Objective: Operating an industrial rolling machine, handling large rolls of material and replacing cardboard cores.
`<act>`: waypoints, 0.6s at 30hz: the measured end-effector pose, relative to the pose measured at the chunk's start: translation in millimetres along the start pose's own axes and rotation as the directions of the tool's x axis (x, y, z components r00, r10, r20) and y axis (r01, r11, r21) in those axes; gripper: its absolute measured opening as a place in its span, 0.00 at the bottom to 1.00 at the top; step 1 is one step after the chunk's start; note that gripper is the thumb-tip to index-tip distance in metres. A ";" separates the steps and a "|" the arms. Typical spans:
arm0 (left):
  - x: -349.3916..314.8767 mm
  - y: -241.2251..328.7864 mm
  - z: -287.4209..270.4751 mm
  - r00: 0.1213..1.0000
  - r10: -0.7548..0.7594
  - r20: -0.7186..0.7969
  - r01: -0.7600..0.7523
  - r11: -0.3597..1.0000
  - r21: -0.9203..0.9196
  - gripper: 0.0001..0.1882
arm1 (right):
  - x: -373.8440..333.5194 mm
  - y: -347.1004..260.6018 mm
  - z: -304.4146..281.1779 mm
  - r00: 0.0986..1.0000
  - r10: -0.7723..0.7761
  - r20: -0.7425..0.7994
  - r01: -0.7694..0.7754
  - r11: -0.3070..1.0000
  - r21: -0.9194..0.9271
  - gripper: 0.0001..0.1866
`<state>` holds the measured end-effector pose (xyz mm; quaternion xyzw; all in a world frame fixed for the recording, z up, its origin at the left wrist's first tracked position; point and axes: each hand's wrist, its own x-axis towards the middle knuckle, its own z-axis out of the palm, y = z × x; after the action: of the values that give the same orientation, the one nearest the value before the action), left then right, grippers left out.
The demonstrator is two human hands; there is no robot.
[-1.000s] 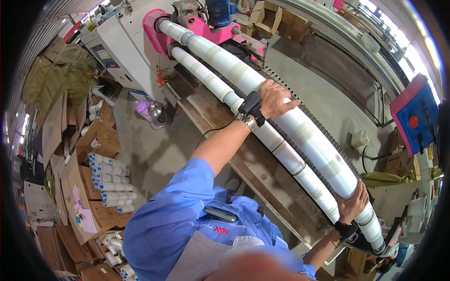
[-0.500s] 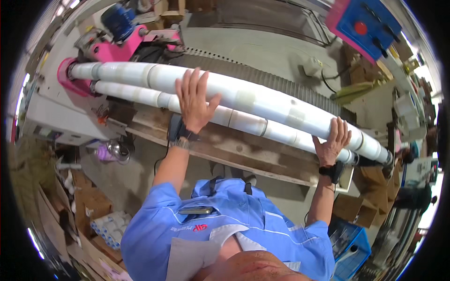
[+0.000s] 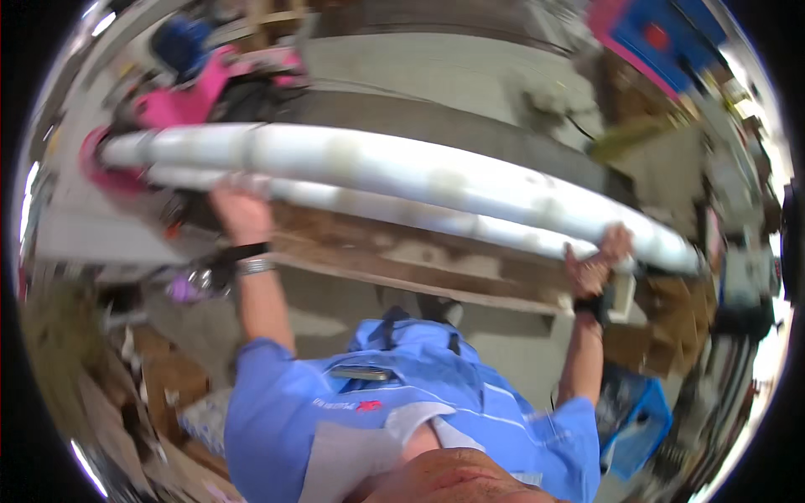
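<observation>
Long thin white film-wound roller (image 3: 419,216) spans the worn wooden bench edge (image 3: 436,281); left hand (image 3: 237,208) and right hand (image 3: 597,258), arms raised, grasp it from below; blurred.

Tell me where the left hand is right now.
In the head view, the left hand is at the picture's left, on the thinner white roll, near the pink machine end.

- Motion blur smears the whole scene; the seams on the white rolls (image 3: 402,176) barely show.
- The left hand (image 3: 239,210) has its fingertips hidden under the lower roll (image 3: 377,210).
- The right hand (image 3: 597,261) blurs; its grip cannot be judged.
- The blue crate (image 3: 637,423) is a smear.
</observation>
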<state>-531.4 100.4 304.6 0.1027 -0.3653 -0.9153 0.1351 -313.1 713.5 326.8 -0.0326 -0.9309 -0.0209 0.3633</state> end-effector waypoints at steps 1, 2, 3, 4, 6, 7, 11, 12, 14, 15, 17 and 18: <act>-2.6 26.3 45.2 0.972 -0.049 -0.229 0.047 0.999 -0.012 0.17 | -8.3 7.5 9.2 1.000 0.007 0.012 -0.007 0.997 0.076 0.49; 37.6 47.4 -9.6 0.986 -0.081 -0.148 0.093 0.993 0.077 0.18 | -11.1 5.9 20.5 0.999 0.017 -0.037 -0.015 0.999 0.039 0.49; 53.8 64.4 -5.0 0.980 -0.090 -0.176 0.094 0.995 0.014 0.25 | -4.6 -0.3 32.0 0.999 0.023 -0.034 -0.020 0.997 0.072 0.51; 83.3 69.7 -32.1 0.985 -0.079 -0.156 0.092 0.993 0.080 0.35 | -2.2 -0.8 43.7 0.995 0.015 -0.100 -0.002 0.991 0.133 0.52; 71.8 42.1 17.6 0.966 -0.119 -0.228 0.138 0.988 0.066 0.38 | 0.3 -1.8 46.9 0.996 0.022 -0.089 -0.015 0.997 0.078 0.53; 69.2 30.5 18.1 0.974 -0.114 -0.196 0.132 0.988 0.080 0.39 | 2.5 -3.6 46.1 0.996 0.051 -0.071 -0.043 0.993 0.108 0.50; 66.2 -7.7 21.8 0.979 -0.034 -0.201 0.043 0.998 0.037 0.42 | -7.6 2.4 33.8 0.990 0.046 -0.134 -0.037 0.997 0.066 0.48; 64.9 -11.5 25.8 0.980 -0.017 -0.198 0.025 0.999 0.043 0.42 | -10.7 1.9 28.8 0.996 0.031 -0.084 -0.022 0.995 0.102 0.48; 68.0 -15.8 22.6 0.991 -0.006 -0.135 0.012 0.999 0.044 0.43 | -13.4 2.4 20.1 0.998 0.033 -0.051 -0.026 0.991 0.129 0.48; 68.4 -15.6 18.7 0.994 0.004 -0.110 0.003 0.997 0.071 0.41 | -13.1 3.3 16.2 1.000 0.005 -0.009 -0.003 0.985 0.171 0.49; 67.9 -18.7 12.5 0.997 0.024 -0.072 -0.018 0.996 0.087 0.40 | -7.5 11.5 3.8 0.994 -0.018 0.105 -0.007 0.972 0.234 0.50; 91.5 -2.5 -44.1 0.962 0.273 0.018 -0.258 0.883 0.392 0.39 | 3.2 7.4 -4.6 0.995 -0.051 0.083 0.020 0.940 0.340 0.52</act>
<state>-605.5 44.4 263.3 0.0940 -0.5485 -0.7946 0.2429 -311.8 720.8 332.4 0.0464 -0.9365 0.1346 0.3203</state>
